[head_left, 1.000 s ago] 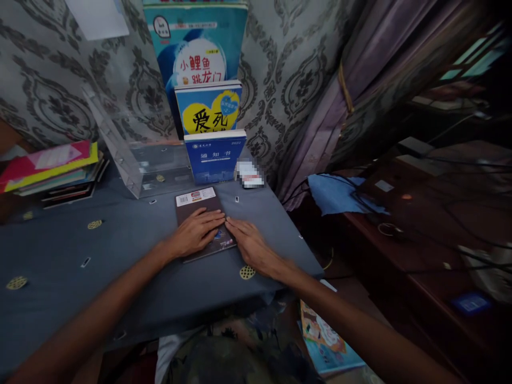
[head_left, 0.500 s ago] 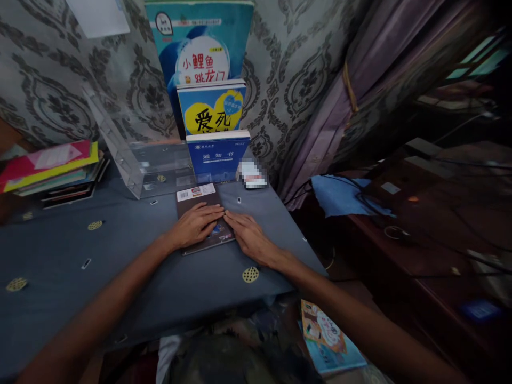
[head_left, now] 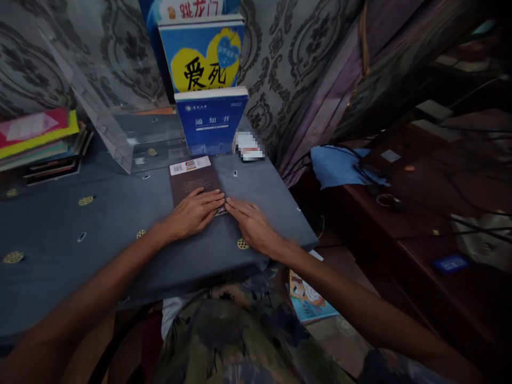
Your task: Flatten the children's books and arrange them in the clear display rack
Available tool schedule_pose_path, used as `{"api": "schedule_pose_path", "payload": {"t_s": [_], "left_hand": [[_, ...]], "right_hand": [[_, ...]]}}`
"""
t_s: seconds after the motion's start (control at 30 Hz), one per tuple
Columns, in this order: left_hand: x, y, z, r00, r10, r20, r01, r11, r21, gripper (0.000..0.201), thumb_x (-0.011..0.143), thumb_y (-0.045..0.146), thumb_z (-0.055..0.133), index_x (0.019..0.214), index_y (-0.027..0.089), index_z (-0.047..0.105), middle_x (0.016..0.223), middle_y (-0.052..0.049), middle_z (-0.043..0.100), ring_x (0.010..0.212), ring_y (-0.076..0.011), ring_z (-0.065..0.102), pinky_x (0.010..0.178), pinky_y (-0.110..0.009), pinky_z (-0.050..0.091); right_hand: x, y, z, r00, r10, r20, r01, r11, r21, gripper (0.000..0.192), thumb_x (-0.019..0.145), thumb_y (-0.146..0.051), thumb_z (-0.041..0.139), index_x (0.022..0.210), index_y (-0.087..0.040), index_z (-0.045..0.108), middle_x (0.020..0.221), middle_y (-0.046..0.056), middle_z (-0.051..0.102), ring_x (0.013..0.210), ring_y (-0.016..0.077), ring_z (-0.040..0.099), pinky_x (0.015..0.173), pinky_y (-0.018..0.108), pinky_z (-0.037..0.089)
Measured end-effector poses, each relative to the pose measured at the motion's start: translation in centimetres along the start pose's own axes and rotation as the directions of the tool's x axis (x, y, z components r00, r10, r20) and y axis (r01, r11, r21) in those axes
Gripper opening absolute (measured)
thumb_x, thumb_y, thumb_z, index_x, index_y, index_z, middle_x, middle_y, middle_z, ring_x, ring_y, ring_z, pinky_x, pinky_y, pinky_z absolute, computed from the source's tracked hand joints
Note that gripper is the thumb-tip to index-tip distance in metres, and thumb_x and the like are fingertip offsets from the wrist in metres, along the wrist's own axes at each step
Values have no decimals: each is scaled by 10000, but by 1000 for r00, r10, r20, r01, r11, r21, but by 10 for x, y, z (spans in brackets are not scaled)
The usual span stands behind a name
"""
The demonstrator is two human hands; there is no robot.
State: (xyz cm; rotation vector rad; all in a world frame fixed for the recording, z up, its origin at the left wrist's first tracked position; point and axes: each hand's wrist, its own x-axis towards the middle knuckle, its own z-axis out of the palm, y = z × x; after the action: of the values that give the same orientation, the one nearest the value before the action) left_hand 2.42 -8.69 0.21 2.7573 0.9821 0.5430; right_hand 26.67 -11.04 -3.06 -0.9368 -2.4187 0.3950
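Head view: two hands, one brown book

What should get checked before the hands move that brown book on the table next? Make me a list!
1. Left hand flat on the brown book: ok.
2. Right hand at the book's right edge, fingers touching it: ok.
3. Book lying flat on the table: ok.
4. Room ahead: not ok, a dark blue book stands just behind it.
5. Clear stand at the back left, apart from the book: ok.
6. Anything tucked under the book: cannot tell.
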Motion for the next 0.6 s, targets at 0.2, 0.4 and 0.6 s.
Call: {"api": "schedule_pose_path", "payload": {"t_s": [0.2, 0.4, 0.6], "left_hand": [[-6, 10, -1, 1000, -8, 7, 7, 999, 47, 412, 1009, 192, 405, 1381, 206, 580, 1416, -97, 630, 1371, -224, 538, 1160, -527, 393], [-18, 30, 6, 999, -27, -26, 30, 994, 103, 415, 1004, 147, 395, 1380, 165, 570, 1435, -124, 610, 1387, -232, 522, 1163, -503, 397], [-30, 37, 5, 999, -37, 4, 36, 982, 187, 453, 995, 122, 387, 1427, 131, 519, 1469, -142, 575, 1412, -230, 491, 1184, -487, 382]], "right_hand": [[-4, -11, -1, 999, 44, 13, -44, 999, -30, 714, 816, -11, 452, 1513, -161, 445, 1524, 179, 507, 1404, 272, 489, 1109, 535, 453], [-8, -21, -2, 999, 48, 22, -47, 997, -59, 776, 765, 6, 508, 1523, -144, 430, 1528, 191, 497, 1404, 291, 482, 1117, 542, 436], [-7, -28, -3, 997, 68, 32, -62, 985, -160, 705, 785, -7, 471, 1484, -93, 469, 1529, 185, 499, 1407, 276, 479, 1121, 498, 435]]}}
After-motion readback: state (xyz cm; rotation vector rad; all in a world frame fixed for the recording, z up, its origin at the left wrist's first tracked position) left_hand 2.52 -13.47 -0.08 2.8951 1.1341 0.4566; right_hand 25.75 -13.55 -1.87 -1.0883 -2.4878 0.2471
